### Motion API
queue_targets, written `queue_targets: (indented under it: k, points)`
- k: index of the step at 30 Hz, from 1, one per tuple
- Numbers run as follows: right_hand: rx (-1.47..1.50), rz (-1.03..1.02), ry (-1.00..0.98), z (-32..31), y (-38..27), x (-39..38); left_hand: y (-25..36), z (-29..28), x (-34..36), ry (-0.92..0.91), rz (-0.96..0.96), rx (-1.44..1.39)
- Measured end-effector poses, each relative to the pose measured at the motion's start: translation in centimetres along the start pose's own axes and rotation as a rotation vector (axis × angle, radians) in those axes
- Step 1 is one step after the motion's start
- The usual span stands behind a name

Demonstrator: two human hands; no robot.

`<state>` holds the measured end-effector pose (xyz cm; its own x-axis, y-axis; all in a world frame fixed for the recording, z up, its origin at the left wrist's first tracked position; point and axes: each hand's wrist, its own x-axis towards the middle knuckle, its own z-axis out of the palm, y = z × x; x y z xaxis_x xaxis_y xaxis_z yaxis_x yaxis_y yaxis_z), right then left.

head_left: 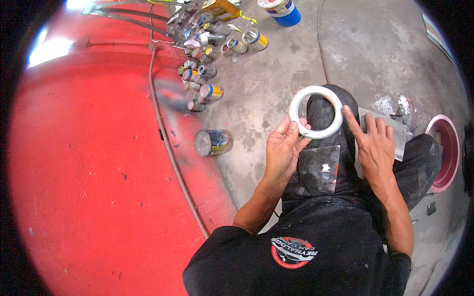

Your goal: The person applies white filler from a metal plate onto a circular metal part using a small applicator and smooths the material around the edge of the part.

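Observation:
A white ring [321, 134] is upright in front of my knee, which shows through its middle. My left hand [281, 153] pinches its lower left rim between thumb and fingers. My right hand [376, 150] is beside the ring with its fingers stretched out. Its index fingertip is at the ring's right edge; whether it presses on it I cannot tell. Beneath that hand, a pale, translucent flat sheet [400, 140] lies over my other leg, partly hidden. Another clear sheet [316, 180] with a small white dab [325, 168] rests on my thigh.
A red wall [98, 172] with a hose [170, 148] along it is on the left. Several paint cans [211, 92] crowd its foot, and a dark can [213, 143] lies nearer. A blue bucket [286, 15] is far ahead. At right is a pink basin [453, 163].

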<state>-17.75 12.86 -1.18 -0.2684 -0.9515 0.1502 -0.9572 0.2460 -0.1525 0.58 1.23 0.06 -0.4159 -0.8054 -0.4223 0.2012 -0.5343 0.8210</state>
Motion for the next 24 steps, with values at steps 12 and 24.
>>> queue_targets:
  k: [12, 24]
  points:
    - [0.286, 0.36, 0.019, 0.7, 4.2, -1.4, -0.1, -0.5, 0.3, -0.005, 0.082, 0.212]
    - [0.592, 0.431, 0.324, -1.4, 5.7, -2.0, 0.0, 0.1, 0.5, -0.027, -0.007, 0.118]
